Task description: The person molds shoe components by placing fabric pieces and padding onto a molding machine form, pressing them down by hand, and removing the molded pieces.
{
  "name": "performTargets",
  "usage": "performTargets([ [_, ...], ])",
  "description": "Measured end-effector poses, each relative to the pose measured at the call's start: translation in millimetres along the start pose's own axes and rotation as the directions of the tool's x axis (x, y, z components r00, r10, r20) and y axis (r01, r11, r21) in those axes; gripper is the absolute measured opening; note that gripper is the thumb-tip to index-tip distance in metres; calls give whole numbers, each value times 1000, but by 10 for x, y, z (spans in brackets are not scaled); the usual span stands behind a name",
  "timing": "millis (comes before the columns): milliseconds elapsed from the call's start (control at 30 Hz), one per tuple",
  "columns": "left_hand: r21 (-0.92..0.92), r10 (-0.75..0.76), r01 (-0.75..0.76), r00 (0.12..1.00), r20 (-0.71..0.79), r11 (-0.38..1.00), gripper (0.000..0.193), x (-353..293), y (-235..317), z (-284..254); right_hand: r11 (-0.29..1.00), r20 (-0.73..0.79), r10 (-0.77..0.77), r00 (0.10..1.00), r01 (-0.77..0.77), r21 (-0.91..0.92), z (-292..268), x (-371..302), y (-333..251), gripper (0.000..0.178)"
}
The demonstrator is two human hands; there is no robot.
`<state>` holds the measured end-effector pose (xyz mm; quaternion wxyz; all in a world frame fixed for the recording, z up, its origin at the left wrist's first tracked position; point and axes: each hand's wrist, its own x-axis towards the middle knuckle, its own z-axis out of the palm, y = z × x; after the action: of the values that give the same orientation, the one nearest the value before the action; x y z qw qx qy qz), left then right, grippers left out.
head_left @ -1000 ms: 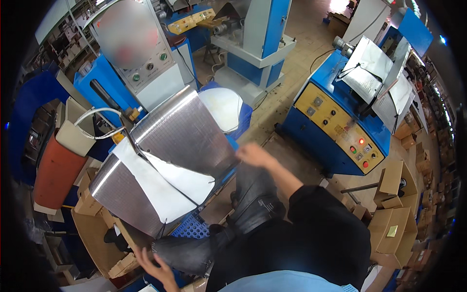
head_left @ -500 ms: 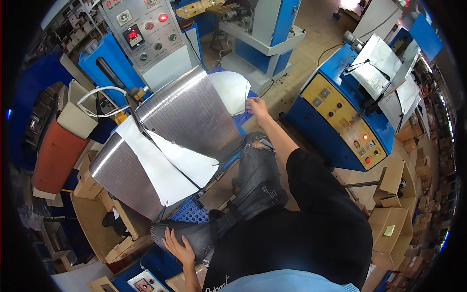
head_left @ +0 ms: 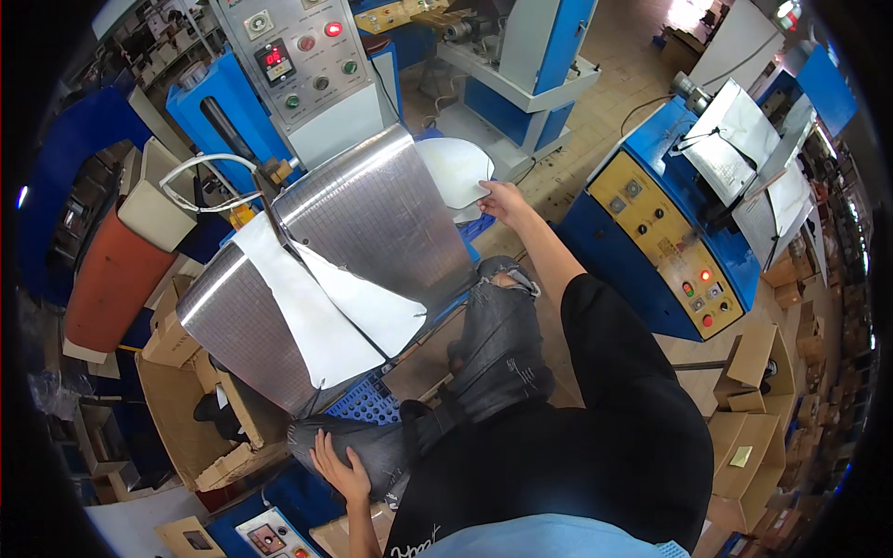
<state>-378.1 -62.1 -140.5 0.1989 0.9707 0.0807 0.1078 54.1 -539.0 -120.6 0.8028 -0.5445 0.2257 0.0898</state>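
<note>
My right hand (head_left: 503, 202) pinches the right edge of a rounded white sheet (head_left: 454, 170). That sheet rests behind the upper right of a shiny curved metal plate (head_left: 372, 219), and the edge of another white piece shows under it. With fingers spread, my left hand (head_left: 340, 471) lies on my left knee and holds nothing. Two white cut pieces lie on the metal plate: a long one (head_left: 296, 312) and a flared one (head_left: 367, 296) to its right. A thin dark bar (head_left: 335, 307) crosses over them.
A grey control panel (head_left: 288, 60) with a lit display stands behind the plate. To the right is a blue machine with a yellow panel (head_left: 665, 242), white sheets on top. Cardboard boxes (head_left: 200, 423) sit at lower left and right. A blue perforated crate (head_left: 367, 402) is beneath the plate.
The whole view has shifted slightly. My right hand has raised the edge of the rounded white sheet a little, showing a layer under it. My left hand stays on the knee.
</note>
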Motion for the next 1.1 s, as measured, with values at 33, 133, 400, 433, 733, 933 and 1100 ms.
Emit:
performTargets([
  [33, 0, 2, -2, 1000, 1, 1000, 50, -1, -2, -4, 1000, 7, 1, 1000, -1, -3, 45, -9, -45, 22],
  [133, -1, -5, 5, 1000, 0, 1000, 50, -5, 9, -15, 987, 42, -111, 993, 115, -114, 173, -31, -229, 20],
  [400, -5, -5, 4, 1000, -9, 1000, 49, 26, 70, -52, 799, -94, -598, 796, 601, 10, 571, -531, -1088, 37],
  [433, -5, -9, 9, 1000, -10, 1000, 49, 28, 64, -48, 768, -64, -639, 766, 641, 2, 578, -569, -1171, 38],
  [733, -15, -27, 27, 1000, -11, 1000, 48, 38, 37, -29, 829, 285, -544, 789, 558, 39, 1157, -1229, -1259, 41],
  [933, -21, -50, 50, 999, -9, 999, 49, 24, 53, -39, 848, 515, -447, 732, 530, -18, 1243, -1228, -1017, 35],
  [1100, -22, -69, 68, 998, -6, 997, 49, 52, 68, -56, 879, 569, -269, 777, 439, -185, 1266, -1260, -689, 34],
])
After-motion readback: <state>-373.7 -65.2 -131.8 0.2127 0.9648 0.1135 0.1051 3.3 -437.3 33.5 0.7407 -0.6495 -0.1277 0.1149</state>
